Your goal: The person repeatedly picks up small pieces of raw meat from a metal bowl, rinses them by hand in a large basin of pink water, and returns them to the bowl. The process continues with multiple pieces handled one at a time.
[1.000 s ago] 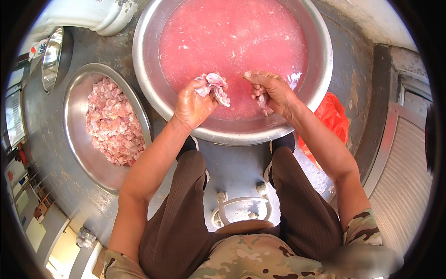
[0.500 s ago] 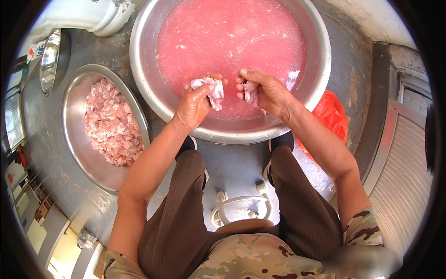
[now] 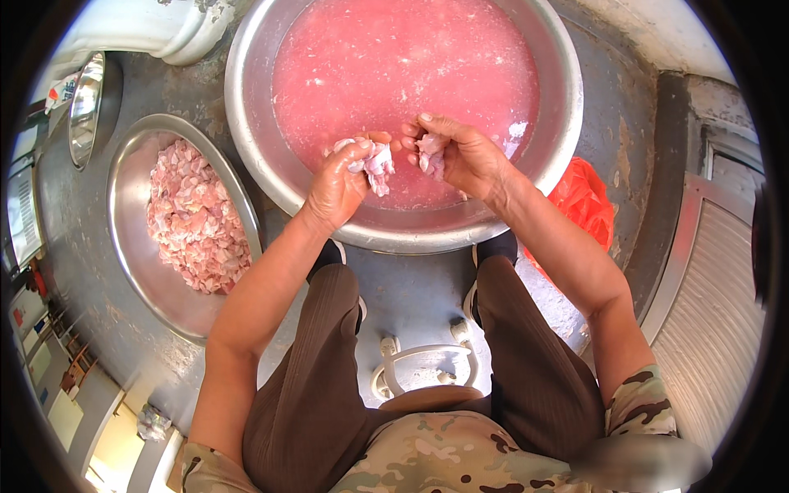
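We've got meat (image 3: pixel 380 170) in our half-curled left hand (image 3: pixel 339 187) and right hand (image 3: pixel 475 158), over the tub (image 3: pixel 249 131), upper middle of frame; looks slick, so loosening up could drop it.

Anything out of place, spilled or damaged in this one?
Mostly wear: the grey floor has discoloured patches right of the large basin, near the red bag. Nothing else stands out: left hand and right hand each hold meat.
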### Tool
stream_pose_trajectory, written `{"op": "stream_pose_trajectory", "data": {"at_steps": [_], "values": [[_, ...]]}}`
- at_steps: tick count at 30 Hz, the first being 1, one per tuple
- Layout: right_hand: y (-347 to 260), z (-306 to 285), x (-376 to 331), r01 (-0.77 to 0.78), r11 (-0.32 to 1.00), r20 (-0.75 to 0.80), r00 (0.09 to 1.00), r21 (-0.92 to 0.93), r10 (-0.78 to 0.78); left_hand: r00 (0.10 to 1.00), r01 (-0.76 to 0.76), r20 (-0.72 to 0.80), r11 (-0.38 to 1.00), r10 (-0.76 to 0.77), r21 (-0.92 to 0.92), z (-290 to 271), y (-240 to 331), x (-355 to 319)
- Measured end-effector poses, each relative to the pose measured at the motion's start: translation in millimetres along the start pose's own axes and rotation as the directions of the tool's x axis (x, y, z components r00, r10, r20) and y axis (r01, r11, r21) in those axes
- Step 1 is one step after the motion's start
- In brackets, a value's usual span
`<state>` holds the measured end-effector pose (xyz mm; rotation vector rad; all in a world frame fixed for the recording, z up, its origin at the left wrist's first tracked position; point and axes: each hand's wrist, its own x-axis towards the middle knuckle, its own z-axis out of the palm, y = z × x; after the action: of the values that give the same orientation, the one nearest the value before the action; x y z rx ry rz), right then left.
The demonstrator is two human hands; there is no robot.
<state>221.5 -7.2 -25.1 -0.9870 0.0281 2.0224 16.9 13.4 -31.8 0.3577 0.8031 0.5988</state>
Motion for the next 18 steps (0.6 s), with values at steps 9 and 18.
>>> {"op": "stream_pose_trajectory", "data": {"at_steps": [9, 18], "values": [[12, 9, 7, 0.012, 0.998, 0.003, 1.000, 0.054, -0.012, 0.971, -0.144, -0.090, 0.845, 0.220, 0.516, 15, -13, -2], [20, 27, 4, -0.002, 0.996, 0.091, 0.996, -0.084, 0.010, 0.900, -0.314, -0.007, 0.659, 0.436, 0.684, 8, -27, 2]]}}
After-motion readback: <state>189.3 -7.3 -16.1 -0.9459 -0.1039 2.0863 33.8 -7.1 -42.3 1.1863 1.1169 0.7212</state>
